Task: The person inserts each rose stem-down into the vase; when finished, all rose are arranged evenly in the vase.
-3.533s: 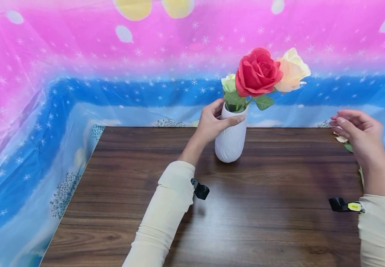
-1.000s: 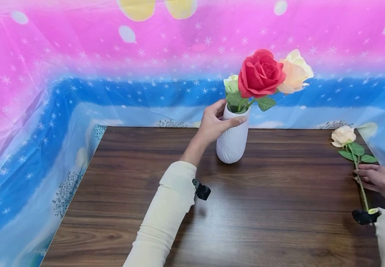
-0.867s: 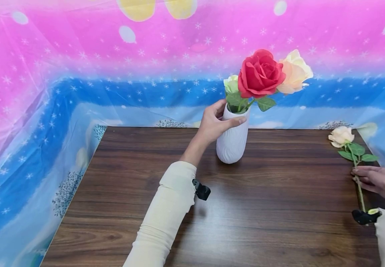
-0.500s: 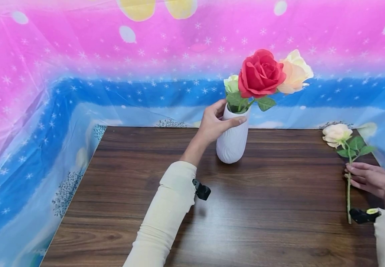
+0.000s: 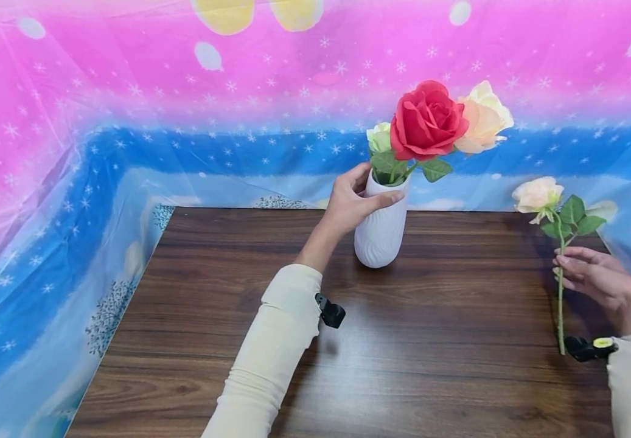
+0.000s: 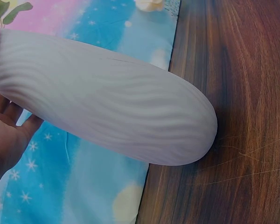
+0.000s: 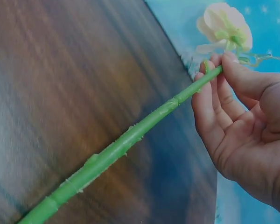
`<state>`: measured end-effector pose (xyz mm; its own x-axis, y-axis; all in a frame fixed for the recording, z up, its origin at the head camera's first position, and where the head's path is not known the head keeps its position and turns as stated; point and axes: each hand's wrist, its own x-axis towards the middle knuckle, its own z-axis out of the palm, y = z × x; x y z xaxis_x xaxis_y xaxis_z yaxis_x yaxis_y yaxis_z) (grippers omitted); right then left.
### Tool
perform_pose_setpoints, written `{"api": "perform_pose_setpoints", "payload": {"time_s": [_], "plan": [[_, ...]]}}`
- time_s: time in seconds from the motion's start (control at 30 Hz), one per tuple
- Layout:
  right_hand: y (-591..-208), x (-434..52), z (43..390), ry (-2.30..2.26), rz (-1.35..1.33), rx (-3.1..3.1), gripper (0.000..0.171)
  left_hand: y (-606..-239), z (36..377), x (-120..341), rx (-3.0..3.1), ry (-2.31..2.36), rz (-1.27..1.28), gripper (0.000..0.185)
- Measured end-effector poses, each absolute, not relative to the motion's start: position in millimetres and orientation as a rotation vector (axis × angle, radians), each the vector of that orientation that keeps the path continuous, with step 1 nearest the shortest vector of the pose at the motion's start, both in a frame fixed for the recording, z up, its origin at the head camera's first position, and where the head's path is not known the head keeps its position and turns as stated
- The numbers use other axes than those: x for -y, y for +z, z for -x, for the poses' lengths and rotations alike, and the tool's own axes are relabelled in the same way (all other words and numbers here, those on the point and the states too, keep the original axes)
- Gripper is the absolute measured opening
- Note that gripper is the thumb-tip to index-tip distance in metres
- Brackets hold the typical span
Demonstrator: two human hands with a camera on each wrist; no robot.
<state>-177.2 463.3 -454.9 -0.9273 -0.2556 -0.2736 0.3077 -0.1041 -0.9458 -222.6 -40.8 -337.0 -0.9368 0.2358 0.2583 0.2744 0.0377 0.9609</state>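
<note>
A white ribbed vase stands upright toward the table's back edge, and my left hand grips it near the rim, thumb across the front. Out of it rise a red rose, a peach rose and a pale green bloom. In the left wrist view the vase fills the middle, its base on the wood. At the right, my right hand pinches the stem of a cream rose, held upright. The right wrist view shows the thorny green stem between thumb and fingers.
The dark wooden table runs under both arms. A pink and blue snowflake cloth hangs behind it and along its sides. Small black cameras sit at the left cuff and the right cuff.
My right hand has reached the cream rose lying at the right edge, taken its stem, and raised it upright, moving slightly left. My left hand stays on the vase.
</note>
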Motion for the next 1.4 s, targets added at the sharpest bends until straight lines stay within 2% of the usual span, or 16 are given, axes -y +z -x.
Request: {"api": "perform_pose_setpoints", "payload": {"time_s": [0.27,0.47,0.8,0.93,1.1,1.4], "plan": [[-433.2,-439.6,183.2,-2.263,0.157,-1.591,0.038,-337.4,222.7,40.7,2.258,-2.067,0.552,0.064],[-417.1,-420.4,186.8,-2.313,0.287,-1.561,0.037,-336.5,223.1,39.8,2.258,-2.083,0.537,0.065],[-393.0,-393.7,187.9,-2.402,0.261,-1.616,0.028,-336.3,222.2,40.5,2.258,-2.089,0.542,0.064],[-385.7,-384.2,186.8,-2.423,0.258,-1.608,0.03,-337.2,221.5,41.3,2.261,-2.076,0.553,0.064],[-379.2,-373.8,185.9,-2.456,0.316,-1.529,0.037,-337.6,222.1,40.5,2.265,-2.07,0.546,0.064],[-366.8,-357.2,187.3,-2.488,0.473,-1.49,0.031,-337.3,224.1,39.9,2.253,-2.083,0.544,0.064]]}}
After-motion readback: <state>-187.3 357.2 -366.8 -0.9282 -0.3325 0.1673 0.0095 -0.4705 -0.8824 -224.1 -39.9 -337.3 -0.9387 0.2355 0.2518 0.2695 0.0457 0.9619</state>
